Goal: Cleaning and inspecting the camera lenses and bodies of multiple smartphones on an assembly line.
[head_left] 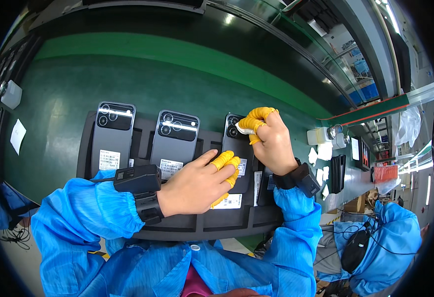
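Three grey phones lie face down in a black tray [86, 148] on a green belt: a left phone [112, 136], a middle phone [174, 141] and a right phone [238, 158]. My left hand [197, 185], with yellow finger cots, rests flat on the lower part of the right phone. My right hand [269, 138], also in yellow cots, pinches a small white cloth [244, 129] against the camera area at the top of the right phone. Both forearms wear blue sleeves and black wrist devices.
The green belt [128, 79] runs away to the right. A small white box [11, 94] and a paper slip [17, 134] lie at the left. At the right are white items [323, 136], another black tray [338, 168] and a co-worker in blue [380, 242].
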